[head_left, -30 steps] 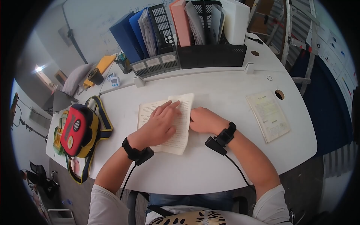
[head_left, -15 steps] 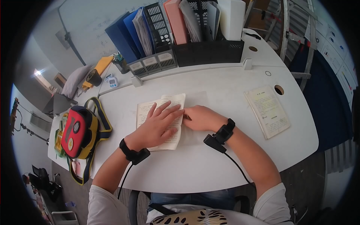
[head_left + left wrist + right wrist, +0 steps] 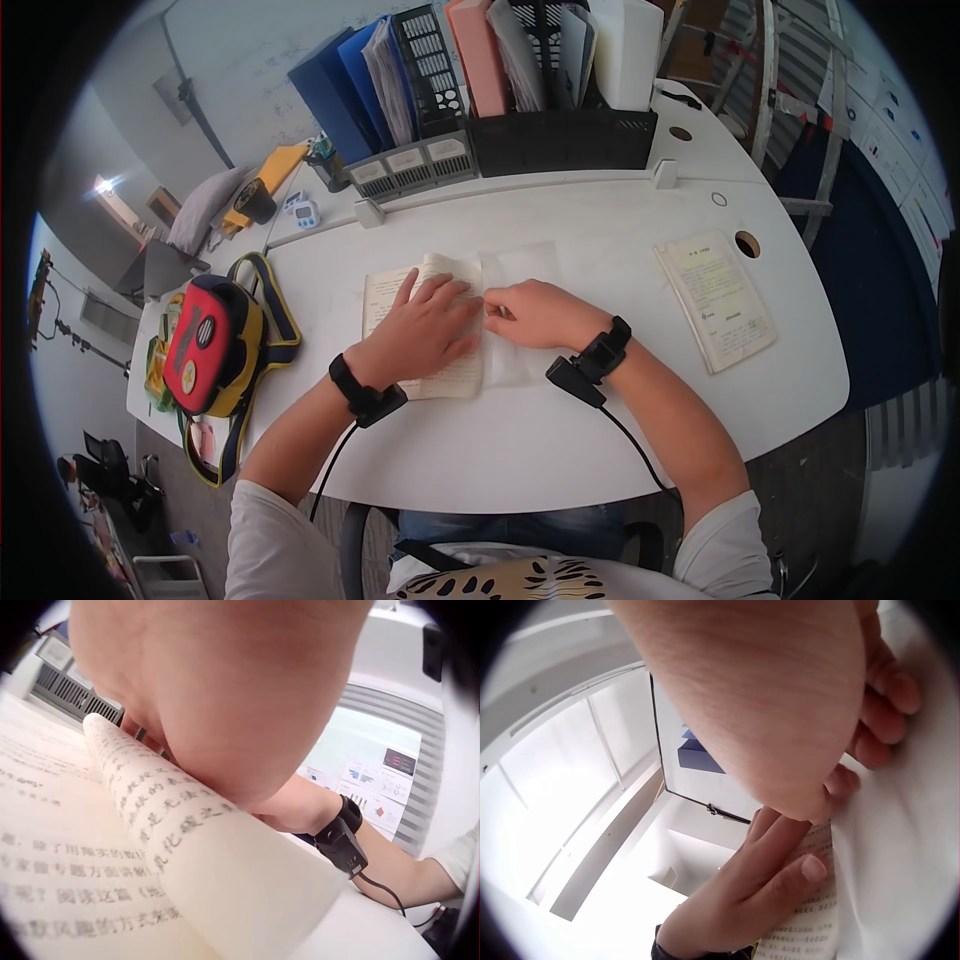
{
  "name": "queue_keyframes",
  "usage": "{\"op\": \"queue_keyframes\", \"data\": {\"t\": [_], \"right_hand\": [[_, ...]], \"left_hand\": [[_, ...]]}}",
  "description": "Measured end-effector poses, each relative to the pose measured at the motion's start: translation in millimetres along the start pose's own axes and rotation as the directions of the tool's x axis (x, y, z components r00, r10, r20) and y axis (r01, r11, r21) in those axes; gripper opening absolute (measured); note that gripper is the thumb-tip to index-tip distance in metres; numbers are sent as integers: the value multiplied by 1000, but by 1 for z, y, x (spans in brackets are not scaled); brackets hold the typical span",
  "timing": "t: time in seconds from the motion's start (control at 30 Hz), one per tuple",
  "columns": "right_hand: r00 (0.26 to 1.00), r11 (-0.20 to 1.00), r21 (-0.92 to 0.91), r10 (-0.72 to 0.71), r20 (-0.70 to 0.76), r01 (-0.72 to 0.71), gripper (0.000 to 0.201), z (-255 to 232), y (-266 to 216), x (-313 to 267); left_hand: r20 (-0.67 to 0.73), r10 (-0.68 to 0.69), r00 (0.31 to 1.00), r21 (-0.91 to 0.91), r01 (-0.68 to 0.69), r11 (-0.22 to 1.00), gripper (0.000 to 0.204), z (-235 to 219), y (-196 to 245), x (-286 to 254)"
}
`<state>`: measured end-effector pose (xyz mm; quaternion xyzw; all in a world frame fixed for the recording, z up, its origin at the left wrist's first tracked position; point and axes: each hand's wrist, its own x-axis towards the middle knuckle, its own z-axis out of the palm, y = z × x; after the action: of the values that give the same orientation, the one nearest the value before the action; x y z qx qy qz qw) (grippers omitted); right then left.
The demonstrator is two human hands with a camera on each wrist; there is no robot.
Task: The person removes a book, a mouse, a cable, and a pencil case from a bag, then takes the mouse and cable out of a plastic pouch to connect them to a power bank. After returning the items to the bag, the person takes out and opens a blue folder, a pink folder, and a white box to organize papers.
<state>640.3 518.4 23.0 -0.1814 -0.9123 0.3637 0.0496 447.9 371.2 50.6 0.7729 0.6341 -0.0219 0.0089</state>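
An open booklet (image 3: 378, 298) of printed text lies on the white table, with its right-hand page curling up in the left wrist view. Across that page (image 3: 225, 877) rests my left hand (image 3: 415, 325), fingers spread and nearly straight. My right hand (image 3: 545, 313) is just beside the booklet's right edge, its fingers bent and fingertips low over a translucent plastic sheet (image 3: 530, 262). This sheet extends to the right from under the booklet's edge. I cannot tell whether the right fingers pinch anything. In the right wrist view the left thumb (image 3: 810, 870) lies over the printed page.
A second booklet (image 3: 715, 305) lies at the right, near a round hole (image 3: 747, 244) in the tabletop. To the left sits a red, yellow and navy bag (image 3: 210, 345). File holders (image 3: 565, 142) with folders line the back, and a small white timer (image 3: 305, 213) stands at back left.
The page that stood raised at the right has come down leftward under my left hand. My right hand has shifted slightly left, and more of the plastic sheet shows.
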Motion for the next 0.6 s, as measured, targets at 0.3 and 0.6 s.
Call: {"op": "queue_keyframes", "data": {"t": [0.3,0.6], "right_hand": [[989,999,48,4,149,-12,23,-11,-10,-8],[982,997,58,47,183,-58,21,-18,-17,-9]], "left_hand": [[97,-4,995,-42,8,999,65,-5,-2,19],[86,32,996,-82,-25,996,75,6,-1,19]]}}
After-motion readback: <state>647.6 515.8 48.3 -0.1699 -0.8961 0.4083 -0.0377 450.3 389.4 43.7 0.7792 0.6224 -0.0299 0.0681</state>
